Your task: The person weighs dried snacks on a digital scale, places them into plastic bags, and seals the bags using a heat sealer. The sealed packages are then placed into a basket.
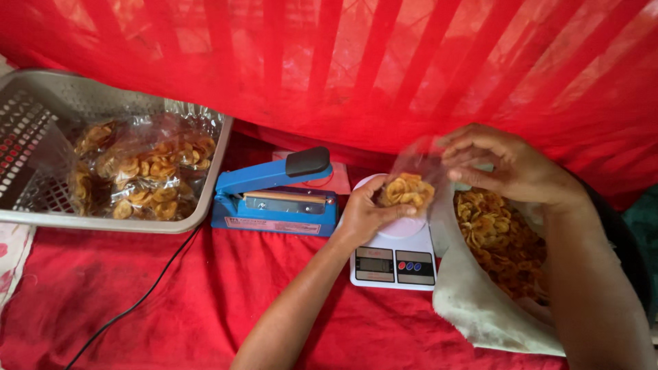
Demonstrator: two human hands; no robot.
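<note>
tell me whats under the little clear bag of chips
The small clear bag, held by the left hand and right hand, sits over a white kitchen scale. The bag and hand cover most of its platform.

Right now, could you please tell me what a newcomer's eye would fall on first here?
At centre, the left hand and right hand hold a small clear bag of yellow chips over a white kitchen scale. A blue heat sealer sits left of it, a big sack of chips on the right, and red cloth lies underneath.
</note>
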